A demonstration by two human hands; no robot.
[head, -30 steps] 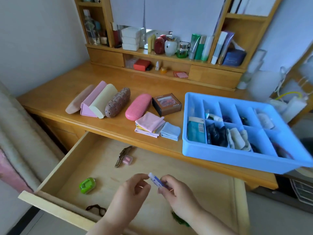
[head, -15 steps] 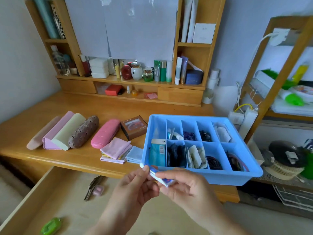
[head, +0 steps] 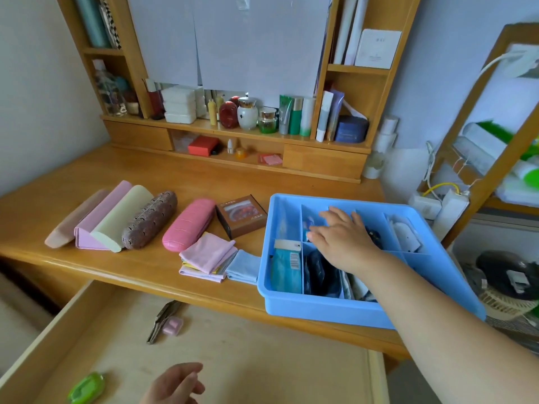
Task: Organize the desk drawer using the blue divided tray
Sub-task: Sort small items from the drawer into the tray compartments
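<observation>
On the desk [head: 175, 176] lie five cases [head: 149, 220], one blue tray [head: 320, 309].

I can make out very little writing from here. A barcode shows on the white label of the teal packet [head: 287, 263] in the near left compartment of the blue tray [head: 320, 312], but I cannot read its digits. The brown box [head: 241, 215] on the bench has light print along its near edge, too small for me to read. The white card [head: 377, 49] on the far upper shelf carries faint marks near its top and middle that I cannot make out either.
</observation>
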